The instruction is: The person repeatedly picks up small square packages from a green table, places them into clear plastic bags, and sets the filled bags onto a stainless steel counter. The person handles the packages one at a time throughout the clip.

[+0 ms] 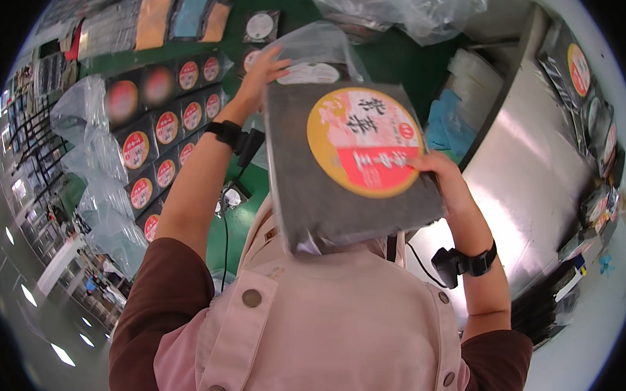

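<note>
A flat, dark pack in clear film (312,206) is tilted up in front of my chest, its round red, pink and yellow label (371,145) facing me. My right hand (439,175) grips its right edge, fingers over the label's rim. Behind its upper edge shows another dark pack with a white oval label (310,74), partly covered. A clear plastic bag (321,36) stands up around that rear pack. At the bag's left side, my left hand (258,81) holds the film with fingers spread over it. How far the front pack sits inside the bag is hidden.
Rows of similar labelled packs (167,128) lie on the green table (251,165) at left, beside loose clear film (98,184). Coloured packs (153,22) sit far left. Bagged goods (397,9) lie ahead; a metal surface (509,206) with more packs (577,68) stands right.
</note>
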The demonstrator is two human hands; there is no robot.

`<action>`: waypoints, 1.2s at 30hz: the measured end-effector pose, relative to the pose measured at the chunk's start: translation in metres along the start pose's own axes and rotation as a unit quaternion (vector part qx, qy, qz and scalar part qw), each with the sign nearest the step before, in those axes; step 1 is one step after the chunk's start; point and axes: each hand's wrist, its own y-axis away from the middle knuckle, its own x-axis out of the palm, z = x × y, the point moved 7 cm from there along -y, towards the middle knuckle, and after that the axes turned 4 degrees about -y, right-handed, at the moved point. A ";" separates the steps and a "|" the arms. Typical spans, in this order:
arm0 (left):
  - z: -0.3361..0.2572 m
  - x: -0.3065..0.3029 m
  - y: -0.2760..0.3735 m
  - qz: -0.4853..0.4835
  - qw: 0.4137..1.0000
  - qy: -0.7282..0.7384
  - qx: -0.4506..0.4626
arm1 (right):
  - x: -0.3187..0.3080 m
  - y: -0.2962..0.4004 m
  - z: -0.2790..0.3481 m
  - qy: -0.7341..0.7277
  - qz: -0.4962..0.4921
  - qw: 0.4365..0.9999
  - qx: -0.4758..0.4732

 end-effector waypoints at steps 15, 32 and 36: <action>-0.065 0.049 0.040 0.236 0.924 -0.267 0.139 | 0.052 -0.101 -0.040 -0.072 -0.215 0.973 -0.039; -0.074 -0.011 0.062 0.128 0.841 -0.475 0.225 | 0.114 -0.210 0.101 0.780 -0.201 0.376 -0.458; -0.060 -0.043 0.035 0.165 0.875 -0.437 0.127 | 0.097 -0.303 0.096 0.861 -0.001 0.477 -0.176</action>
